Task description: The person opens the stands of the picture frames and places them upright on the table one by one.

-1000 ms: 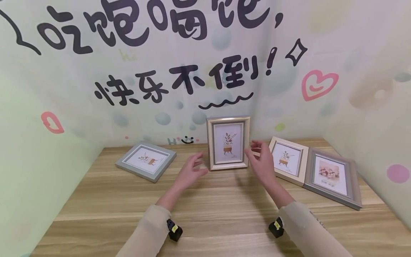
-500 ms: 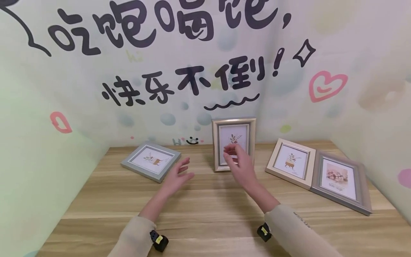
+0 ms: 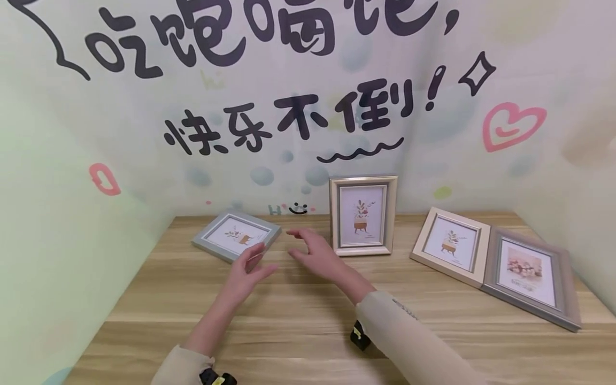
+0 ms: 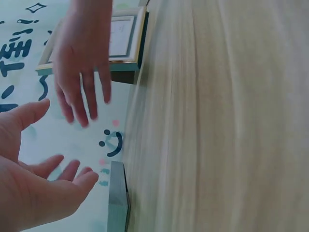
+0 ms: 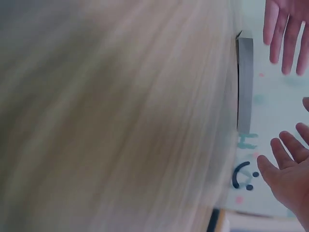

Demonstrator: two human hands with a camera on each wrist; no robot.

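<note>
A blue-grey picture frame (image 3: pixel 212 241) lies flat at the back left of the table, showing a potted-plant print. My left hand (image 3: pixel 242 275) hovers at its near edge, fingers spread and slightly bent, holding nothing. To the right of that frame is my right hand (image 3: pixel 317 256), empty too, fingers loosely extended toward the left. Behind the right hand a gold-edged picture frame (image 3: pixel 363 214) stands upright near the wall. Both hands appear apart from the blue-grey frame in the left wrist view, where its edge (image 4: pixel 117 198) shows.
On the right, a cream picture frame (image 3: pixel 449 240) and a taupe picture frame (image 3: pixel 531 278) lie flat side by side. The wood-grain table (image 3: pixel 298 331) ends at a printed wall cloth (image 3: pixel 240 176) with large dark lettering.
Both hands have left the upright gold-edged frame and moved left toward the blue-grey one. The right hand has crossed in front of the upright frame. The head view has shifted slightly.
</note>
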